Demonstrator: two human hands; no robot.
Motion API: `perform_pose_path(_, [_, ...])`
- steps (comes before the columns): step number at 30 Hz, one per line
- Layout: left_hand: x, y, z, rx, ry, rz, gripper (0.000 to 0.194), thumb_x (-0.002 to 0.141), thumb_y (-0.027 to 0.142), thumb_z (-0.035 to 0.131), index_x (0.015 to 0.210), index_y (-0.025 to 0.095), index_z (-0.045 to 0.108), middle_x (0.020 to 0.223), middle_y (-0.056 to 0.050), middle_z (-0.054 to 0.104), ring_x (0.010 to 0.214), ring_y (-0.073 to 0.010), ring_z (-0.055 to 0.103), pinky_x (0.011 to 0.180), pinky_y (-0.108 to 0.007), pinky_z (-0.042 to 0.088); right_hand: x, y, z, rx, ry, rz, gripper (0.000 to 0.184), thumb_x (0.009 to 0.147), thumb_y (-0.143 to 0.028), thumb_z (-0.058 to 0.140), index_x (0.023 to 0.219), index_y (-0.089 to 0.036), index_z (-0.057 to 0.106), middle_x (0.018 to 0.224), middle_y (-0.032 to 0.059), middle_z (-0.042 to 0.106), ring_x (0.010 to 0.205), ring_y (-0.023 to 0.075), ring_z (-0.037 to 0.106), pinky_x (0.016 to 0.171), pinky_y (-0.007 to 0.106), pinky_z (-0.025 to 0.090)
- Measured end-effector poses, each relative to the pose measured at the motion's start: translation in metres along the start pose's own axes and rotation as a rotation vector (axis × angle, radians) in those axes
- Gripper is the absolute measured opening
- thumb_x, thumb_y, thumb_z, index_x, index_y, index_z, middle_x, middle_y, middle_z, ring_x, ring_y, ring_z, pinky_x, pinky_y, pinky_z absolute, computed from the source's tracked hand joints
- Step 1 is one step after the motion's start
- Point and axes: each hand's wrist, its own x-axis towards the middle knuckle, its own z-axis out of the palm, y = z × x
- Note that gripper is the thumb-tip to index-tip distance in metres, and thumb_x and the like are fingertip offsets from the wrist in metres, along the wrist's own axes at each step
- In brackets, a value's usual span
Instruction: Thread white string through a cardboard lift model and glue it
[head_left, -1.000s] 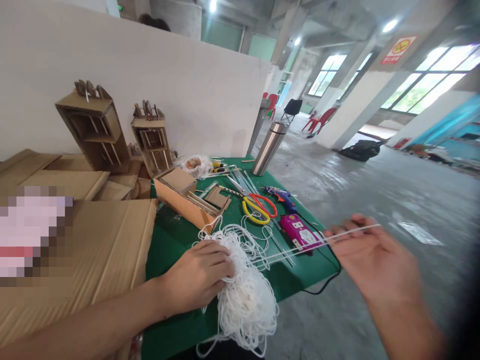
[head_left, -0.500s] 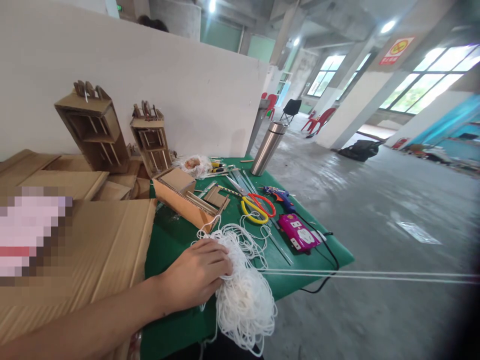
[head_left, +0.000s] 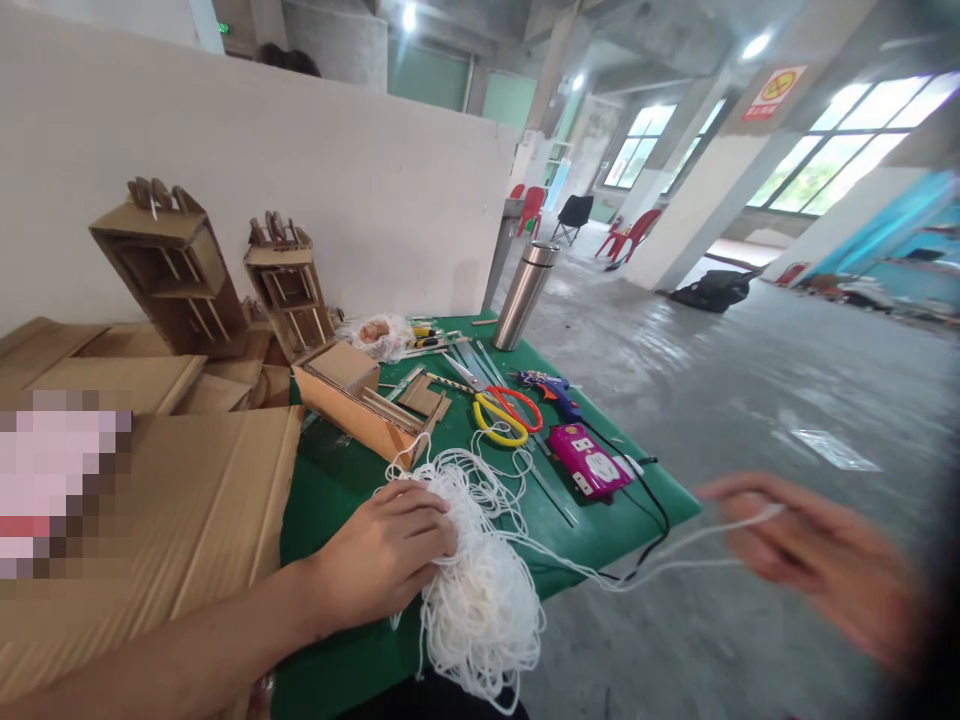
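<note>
Head view: the left hand (head_left: 397, 550) grasped the tangled white cord (head_left: 487, 620), presumably anchoring it, while the blurred right hand (head_left: 817, 560) pinched a slack doubled strand (head_left: 697, 565).

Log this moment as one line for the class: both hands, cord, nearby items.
left hand: on white cord pile | right hand: blurred, holding slack cord strands | nearby: scissors, purple box, metal flask

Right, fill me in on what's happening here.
A person's left grip rests against a heap of tangled white string at the edge of a green table. The right grip, blurred and out past the table, holds two sagging strands that run from the heap. Scissors and a glue gun lie nearby.
</note>
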Motion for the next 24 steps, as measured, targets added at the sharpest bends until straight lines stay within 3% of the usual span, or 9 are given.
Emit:
perform_pose_path(1, [0.0, 0.0, 0.0, 0.009, -0.003, 0.008, 0.02, 0.087, 0.006, 0.051, 0.096, 0.022, 0.061, 0.098, -0.001, 0.075, 0.107, -0.0192, 0.065, 0.105, -0.037, 0.042, 0.002, 0.002, 0.023, -0.173, -0.219, 0.028, 0.037, 0.066, -0.052, 0.083, 0.084, -0.02, 0.079, 0.047, 0.0, 0.048, 0.039, 0.0104, 0.038, 0.037, 0.026, 0.023])
perform_pose_path(3, [0.0, 0.001, -0.002, 0.025, 0.003, 0.028, 0.019, 0.088, 0.007, 0.052, 0.096, 0.021, 0.061, 0.1, -0.001, 0.075, 0.107, -0.0197, 0.065, 0.105, -0.037, 0.042, 0.001, 0.003, 0.074, -0.391, -0.49, -0.035, 0.032, 0.08, -0.054, 0.069, 0.091, -0.025, 0.078, 0.061, 0.0025, 0.058, 0.052, 0.0142, 0.046, 0.046, 0.027, 0.032])
perform_pose_path(4, [0.0, 0.001, -0.002, 0.031, 0.008, 0.037, 0.018, 0.088, 0.007, 0.052, 0.096, 0.021, 0.061, 0.1, -0.001, 0.075, 0.106, -0.0199, 0.065, 0.105, -0.037, 0.042, -0.001, 0.002, 0.098, -0.471, -0.597, -0.052, 0.03, 0.085, -0.051, 0.064, 0.097, -0.027, 0.076, 0.062, 0.0004, 0.056, 0.053, 0.0137, 0.044, 0.048, 0.027, 0.031])
perform_pose_path(6, [0.001, 0.002, -0.003, 0.038, 0.016, 0.052, 0.019, 0.087, 0.007, 0.053, 0.096, 0.021, 0.061, 0.1, -0.001, 0.075, 0.105, -0.02, 0.065, 0.103, -0.037, 0.044, -0.005, 0.0, 0.135, -0.593, -0.73, -0.065, 0.026, 0.089, -0.042, 0.061, 0.107, -0.027, 0.073, 0.058, -0.0036, 0.049, 0.052, 0.0119, 0.038, 0.048, 0.025, 0.027])
perform_pose_path(9, [0.003, 0.002, -0.004, 0.04, 0.013, 0.05, 0.019, 0.084, 0.006, 0.055, 0.096, 0.02, 0.061, 0.099, -0.001, 0.074, 0.103, -0.0202, 0.065, 0.101, -0.037, 0.046, -0.008, -0.002, 0.16, -0.661, -0.809, -0.095, 0.021, 0.088, -0.027, 0.059, 0.103, -0.025, 0.073, 0.053, -0.0056, 0.046, 0.049, 0.0103, 0.036, 0.048, 0.023, 0.025])
perform_pose_path(13, [0.001, 0.002, -0.002, 0.04, 0.011, 0.039, 0.02, 0.083, 0.005, 0.056, 0.095, 0.021, 0.061, 0.098, -0.001, 0.074, 0.102, -0.0203, 0.065, 0.101, -0.037, 0.047, -0.006, -0.001, 0.159, -0.697, -0.801, -0.14, 0.019, 0.086, -0.02, 0.056, 0.088, -0.023, 0.074, 0.059, -0.0037, 0.056, 0.052, 0.0105, 0.041, 0.05, 0.023, 0.028])
perform_pose_path(18, [0.0, 0.0, -0.001, 0.033, 0.008, 0.034, 0.02, 0.082, 0.005, 0.056, 0.094, 0.021, 0.061, 0.097, -0.002, 0.073, 0.104, -0.0204, 0.064, 0.1, -0.036, 0.046, 0.0, 0.002, 0.15, -0.597, -0.701, -0.149, 0.017, 0.087, -0.023, 0.057, 0.089, -0.023, 0.074, 0.074, -0.0006, 0.069, 0.06, 0.0144, 0.052, 0.055, 0.026, 0.037])
perform_pose_path(21, [0.0, 0.0, -0.001, 0.031, 0.014, 0.04, 0.019, 0.084, 0.005, 0.054, 0.094, 0.02, 0.06, 0.095, -0.003, 0.072, 0.103, -0.0206, 0.064, 0.099, -0.036, 0.047, 0.011, 0.003, 0.142, -0.36, -0.496, -0.114, 0.006, 0.079, -0.027, 0.07, 0.079, -0.022, 0.074, 0.069, -0.0011, 0.067, 0.061, 0.0153, 0.054, 0.055, 0.026, 0.039])
perform_pose_path(24, [-0.001, 0.001, -0.002, 0.021, 0.017, 0.035, 0.019, 0.084, 0.005, 0.053, 0.092, 0.02, 0.06, 0.094, -0.002, 0.072, 0.102, -0.0207, 0.064, 0.099, -0.036, 0.046, 0.031, 0.005, 0.129, -0.126, -0.236, -0.078, 0.011, 0.072, -0.03, 0.077, 0.075, -0.022, 0.072, 0.06, -0.0032, 0.06, 0.052, 0.0124, 0.048, 0.049, 0.024, 0.035])
